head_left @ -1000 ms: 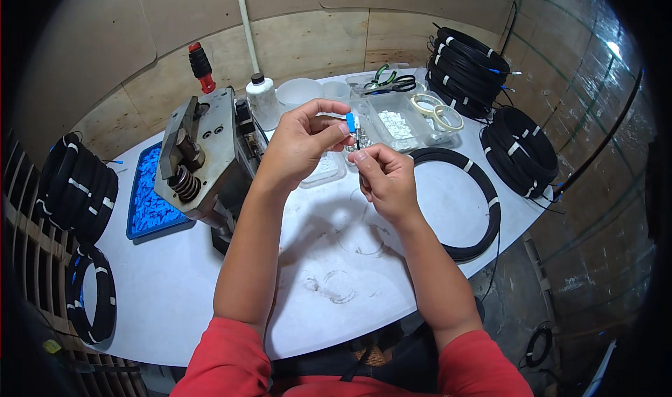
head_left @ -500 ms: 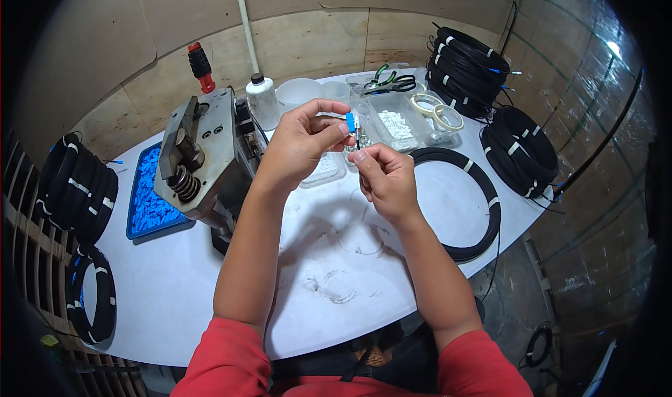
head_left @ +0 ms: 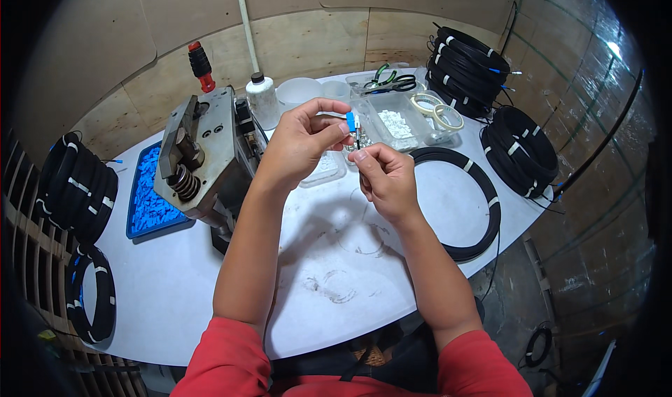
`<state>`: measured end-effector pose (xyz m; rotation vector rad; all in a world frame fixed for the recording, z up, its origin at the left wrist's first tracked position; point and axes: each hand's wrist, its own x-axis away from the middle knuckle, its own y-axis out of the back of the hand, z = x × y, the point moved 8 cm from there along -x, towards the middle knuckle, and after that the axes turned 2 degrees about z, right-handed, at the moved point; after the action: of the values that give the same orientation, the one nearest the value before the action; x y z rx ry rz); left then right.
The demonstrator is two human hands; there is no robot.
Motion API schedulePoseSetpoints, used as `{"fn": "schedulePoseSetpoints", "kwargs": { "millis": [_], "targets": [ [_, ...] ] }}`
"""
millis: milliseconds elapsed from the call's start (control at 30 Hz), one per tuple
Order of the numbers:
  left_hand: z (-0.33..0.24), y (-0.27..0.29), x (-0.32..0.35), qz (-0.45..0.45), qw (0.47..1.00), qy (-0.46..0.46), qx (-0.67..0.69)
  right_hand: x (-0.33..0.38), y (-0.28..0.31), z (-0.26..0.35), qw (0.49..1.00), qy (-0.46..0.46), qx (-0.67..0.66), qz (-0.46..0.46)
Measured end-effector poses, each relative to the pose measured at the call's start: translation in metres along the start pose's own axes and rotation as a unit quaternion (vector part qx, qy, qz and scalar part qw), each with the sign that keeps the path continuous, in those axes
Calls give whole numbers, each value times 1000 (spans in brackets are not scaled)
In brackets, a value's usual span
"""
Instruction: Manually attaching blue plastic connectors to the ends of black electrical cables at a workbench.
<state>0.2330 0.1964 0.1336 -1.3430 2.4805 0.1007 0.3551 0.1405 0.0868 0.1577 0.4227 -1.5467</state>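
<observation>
Two bare hands meet above the middle of the round white table (head_left: 392, 271), both raised off its surface. The left hand (head_left: 297, 145) pinches a small blue plastic connector piece (head_left: 351, 122) between thumb and forefinger, its other fingers curled loosely. The right hand (head_left: 385, 176) sits just below and to the right, fingers closed around a thin dark cable end (head_left: 358, 139) that rises up to the blue piece; whether the two parts are touching is too small to tell.

Left of the hands stands a grey metal press machine (head_left: 203, 155) with a coil spring on its face and a red-handled lever behind it. Beside that machine, further left, lies a blue tray of small blue plastic parts (head_left: 147, 197). A white plastic bottle with a dark cap (head_left: 263, 101) stands behind the machine, near the plywood wall.

Behind the hands sit clear plastic containers, one holding small white parts (head_left: 395, 124), with two rolls of pale tape (head_left: 437, 110) just beside it and green-handled pliers (head_left: 388, 80) farther back. One large loop of black cable (head_left: 479, 208) lies flat on the table to the right of the right hand. Several bundled coils of black cable (head_left: 521, 148) are stacked at the table's right edge, and more black coils (head_left: 73, 187) rest at its left.
</observation>
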Motion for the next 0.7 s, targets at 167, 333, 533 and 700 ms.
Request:
{"fn": "schedulePoseSetpoints", "kwargs": {
  "millis": [167, 333, 533, 700],
  "targets": [
    [-1, 0, 1, 7, 1000, -3, 5, 1, -1, -1, 1000, -2, -5, 4],
    [-1, 1, 2, 4, 1000, -5, -12, 1, -1, -2, 1000, -5, -10, 6],
    [1, 1, 2, 4, 1000, 2, -14, 0, 1, -1, 1000, -6, -9, 3],
    [1, -1, 0, 14, 1000, -3, -14, 0, 1, 0, 1000, -1, -8, 3]
  ]
}}
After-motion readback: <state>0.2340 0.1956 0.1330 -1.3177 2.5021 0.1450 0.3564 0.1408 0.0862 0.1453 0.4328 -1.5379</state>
